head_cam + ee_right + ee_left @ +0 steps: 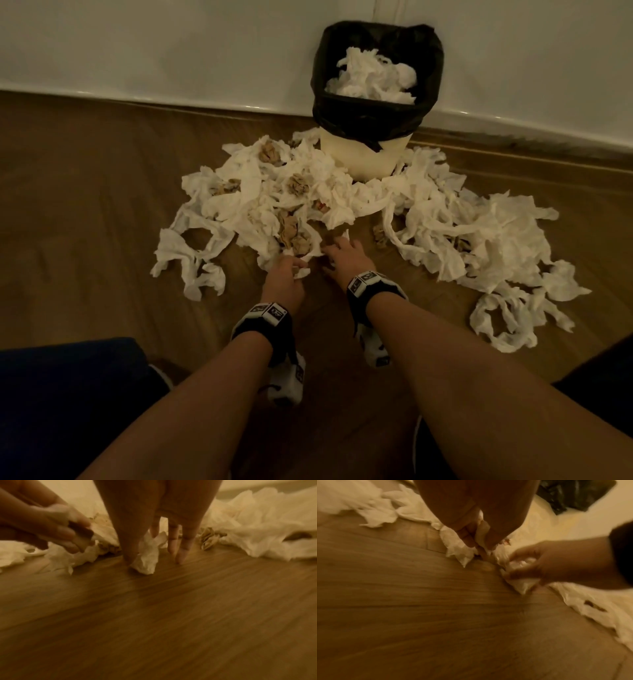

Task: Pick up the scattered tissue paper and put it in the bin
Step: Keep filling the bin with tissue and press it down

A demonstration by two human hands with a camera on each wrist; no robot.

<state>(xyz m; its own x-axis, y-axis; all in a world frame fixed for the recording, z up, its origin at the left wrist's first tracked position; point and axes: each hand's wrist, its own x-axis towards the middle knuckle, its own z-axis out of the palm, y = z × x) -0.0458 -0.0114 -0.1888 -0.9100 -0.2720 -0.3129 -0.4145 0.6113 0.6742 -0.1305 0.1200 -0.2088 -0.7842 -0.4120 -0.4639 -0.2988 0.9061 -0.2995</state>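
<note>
L hand [284,279] grips tissue [302,273], prob at pile [253,205] edge

Under me runs a wood-grain floor [85,205], brown planks with the grain streaking across and a plank joint showing in the left wrist view. At the back it meets a pale, plain wall [171,44] whose lower edge catches a few glossy highlights. On the right a darker brown strip [513,147] runs along the foot of that wall. A thin vertical seam [387,10] climbs the wall at top centre. Dark blue cloth [68,394] fills the lower left corner on my left side, and more dark cloth [613,387] shows at the right edge
</note>
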